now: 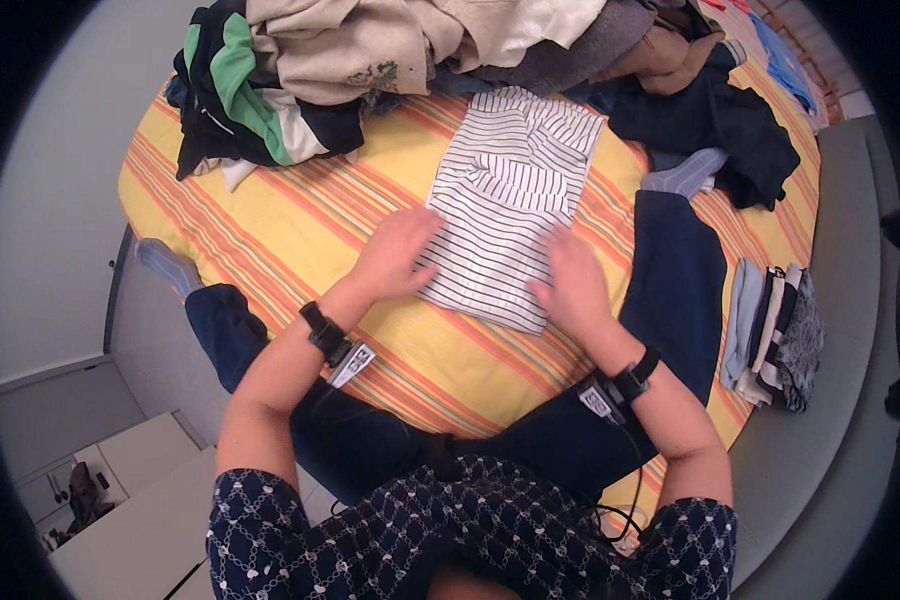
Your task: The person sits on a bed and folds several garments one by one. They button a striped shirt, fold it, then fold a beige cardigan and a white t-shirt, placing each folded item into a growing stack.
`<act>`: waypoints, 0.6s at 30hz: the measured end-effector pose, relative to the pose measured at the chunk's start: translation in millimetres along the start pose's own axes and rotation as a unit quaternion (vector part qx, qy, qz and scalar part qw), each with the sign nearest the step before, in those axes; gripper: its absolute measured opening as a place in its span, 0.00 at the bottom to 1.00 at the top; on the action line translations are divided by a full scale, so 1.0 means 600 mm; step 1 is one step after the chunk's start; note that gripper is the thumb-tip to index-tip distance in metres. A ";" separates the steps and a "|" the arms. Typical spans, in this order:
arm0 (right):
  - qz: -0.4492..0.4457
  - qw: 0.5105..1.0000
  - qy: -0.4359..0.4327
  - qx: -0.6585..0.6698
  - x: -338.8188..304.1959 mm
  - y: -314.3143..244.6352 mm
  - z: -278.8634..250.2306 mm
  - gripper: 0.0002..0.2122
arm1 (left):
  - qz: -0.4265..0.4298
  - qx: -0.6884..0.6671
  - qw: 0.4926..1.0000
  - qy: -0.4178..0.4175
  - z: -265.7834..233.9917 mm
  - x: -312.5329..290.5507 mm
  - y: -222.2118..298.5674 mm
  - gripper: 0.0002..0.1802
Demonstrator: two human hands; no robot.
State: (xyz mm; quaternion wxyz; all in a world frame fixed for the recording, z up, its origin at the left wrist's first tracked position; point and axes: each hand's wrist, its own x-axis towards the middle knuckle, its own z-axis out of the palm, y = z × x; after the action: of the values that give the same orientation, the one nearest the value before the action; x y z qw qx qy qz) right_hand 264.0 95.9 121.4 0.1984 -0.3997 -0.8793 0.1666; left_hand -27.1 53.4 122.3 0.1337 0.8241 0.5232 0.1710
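Note:
A white garment with thin dark stripes (490,235) lies on the bed in front of me, narrowed into a long panel. Its near half looks fairly flat, while the far half is bunched and wrinkled. My left hand (402,250) is at its left edge, fingers apart and slightly blurred. At the right edge is my right hand (573,278), fingers spread, also a little blurred. Neither hand grips the cloth; whether the fingertips press on it I cannot tell. Each wrist carries a black strap with a small device.
A heap of clothes (355,50) fills the far side of the bed, beige, black and green among them. Dark clothing (715,125) lies at the far right. Several folded garments (773,335) stand in a row by the grey headboard (840,250). My legs flank the striped yellow bedspread (450,375).

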 end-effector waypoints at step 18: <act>-0.160 0.938 -0.284 -0.118 -0.059 -0.045 0.025 0.09 | 0.116 0.131 0.956 -0.234 0.023 -0.051 0.050 0.19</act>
State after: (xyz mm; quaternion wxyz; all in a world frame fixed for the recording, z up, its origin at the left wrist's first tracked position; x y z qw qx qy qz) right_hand 260.8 49.7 112.8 -0.0840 -0.2103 -0.9648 0.1339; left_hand -8.7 12.5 117.4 0.1224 0.9062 0.3962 -0.0826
